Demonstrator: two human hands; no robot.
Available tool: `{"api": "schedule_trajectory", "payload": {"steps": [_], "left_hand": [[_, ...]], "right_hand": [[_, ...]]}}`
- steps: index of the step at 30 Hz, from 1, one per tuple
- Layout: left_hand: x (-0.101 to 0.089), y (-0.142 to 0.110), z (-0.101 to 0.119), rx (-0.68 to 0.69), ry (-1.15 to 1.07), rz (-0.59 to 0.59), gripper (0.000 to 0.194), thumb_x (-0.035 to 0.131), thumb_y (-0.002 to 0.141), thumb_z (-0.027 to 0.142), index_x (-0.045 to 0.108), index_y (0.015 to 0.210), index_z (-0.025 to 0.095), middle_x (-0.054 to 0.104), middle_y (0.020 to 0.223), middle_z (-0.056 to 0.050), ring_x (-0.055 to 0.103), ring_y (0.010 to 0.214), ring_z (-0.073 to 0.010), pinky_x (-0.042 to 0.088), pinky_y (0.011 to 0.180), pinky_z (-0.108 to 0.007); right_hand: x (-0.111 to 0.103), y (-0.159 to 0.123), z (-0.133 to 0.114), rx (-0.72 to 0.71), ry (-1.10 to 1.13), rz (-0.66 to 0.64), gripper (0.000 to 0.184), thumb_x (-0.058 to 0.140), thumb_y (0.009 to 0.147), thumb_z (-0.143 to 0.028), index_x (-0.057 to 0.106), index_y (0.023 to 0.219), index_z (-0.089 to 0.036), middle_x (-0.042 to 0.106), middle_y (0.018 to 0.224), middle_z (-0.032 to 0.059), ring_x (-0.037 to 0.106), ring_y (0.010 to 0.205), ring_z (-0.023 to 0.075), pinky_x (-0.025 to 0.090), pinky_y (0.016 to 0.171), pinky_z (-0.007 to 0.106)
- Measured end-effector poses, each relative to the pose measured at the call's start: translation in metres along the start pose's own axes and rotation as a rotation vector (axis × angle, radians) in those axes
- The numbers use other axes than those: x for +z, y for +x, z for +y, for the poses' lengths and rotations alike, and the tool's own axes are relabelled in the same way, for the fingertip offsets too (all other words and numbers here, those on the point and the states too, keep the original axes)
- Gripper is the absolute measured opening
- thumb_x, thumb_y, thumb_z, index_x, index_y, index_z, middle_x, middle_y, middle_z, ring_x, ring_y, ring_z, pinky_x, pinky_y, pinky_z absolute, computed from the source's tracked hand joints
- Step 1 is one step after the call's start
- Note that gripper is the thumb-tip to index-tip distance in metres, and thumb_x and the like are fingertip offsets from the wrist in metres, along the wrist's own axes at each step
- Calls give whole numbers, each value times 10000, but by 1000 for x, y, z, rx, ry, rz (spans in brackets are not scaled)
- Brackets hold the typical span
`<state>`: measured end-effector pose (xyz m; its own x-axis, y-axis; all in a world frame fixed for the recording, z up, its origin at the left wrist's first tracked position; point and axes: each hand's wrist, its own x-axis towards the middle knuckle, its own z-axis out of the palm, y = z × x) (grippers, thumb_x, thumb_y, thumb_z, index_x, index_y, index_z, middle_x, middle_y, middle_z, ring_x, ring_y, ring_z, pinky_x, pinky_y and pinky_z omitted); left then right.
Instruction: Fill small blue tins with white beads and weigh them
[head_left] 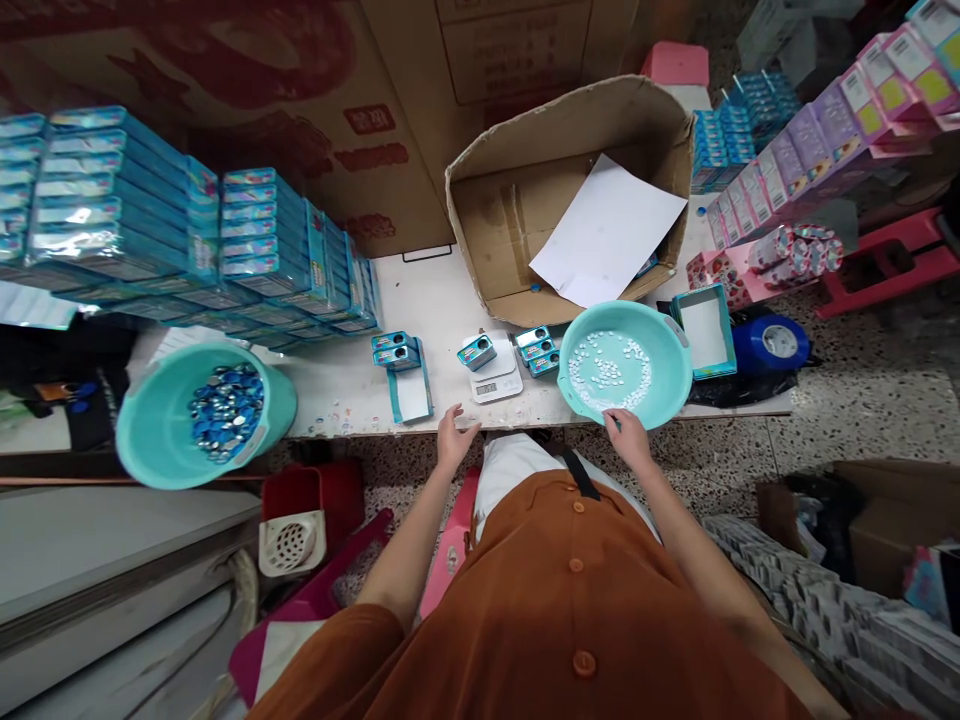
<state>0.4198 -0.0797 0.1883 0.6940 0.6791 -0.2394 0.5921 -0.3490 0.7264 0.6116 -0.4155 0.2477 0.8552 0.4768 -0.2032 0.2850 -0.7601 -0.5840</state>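
My left hand [454,440] is at the table's front edge, fingers apart and holding nothing. Just beyond it is a white digital scale [496,384] with a small blue tin [477,352] on top. My right hand [628,440] has its fingers closed on the near rim of a turquoise basin [681,375]. Small white pieces [607,372] are scattered over the basin's bottom. Between scale and basin stand several similar tins [537,345]. Left of the scale, two more tins [395,348] rest on an open blue tray [410,392].
A second turquoise basin [142,420] at left holds blue-and-silver pieces [227,410]. Blue boxes [120,210] are stacked behind it. At the back, an open carton [487,215] contains white paper [611,230]. Right of my basin are an open box [705,330] and blue tape [757,345].
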Motion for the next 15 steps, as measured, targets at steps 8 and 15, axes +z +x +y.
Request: {"api": "schedule_trajectory", "payload": {"steps": [8, 15], "left_hand": [[5, 0, 6, 25, 13, -10, 539, 697, 706, 339, 493, 1188, 211, 619, 1138, -100, 560, 1104, -259, 447, 918, -404], [-4, 19, 16, 36, 3, 20, 502, 675, 720, 363, 508, 1165, 199, 610, 1152, -108, 536, 1129, -269, 440, 915, -417]], "right_hand": [[-1, 1, 2, -10, -6, -22, 373, 344, 911, -366, 653, 982, -169, 666, 992, 122, 577, 954, 257, 437, 844, 366], [2, 1, 4, -7, 3, 7, 353, 367, 897, -360, 665, 949, -177, 674, 985, 114, 578, 952, 253, 431, 864, 370]]}}
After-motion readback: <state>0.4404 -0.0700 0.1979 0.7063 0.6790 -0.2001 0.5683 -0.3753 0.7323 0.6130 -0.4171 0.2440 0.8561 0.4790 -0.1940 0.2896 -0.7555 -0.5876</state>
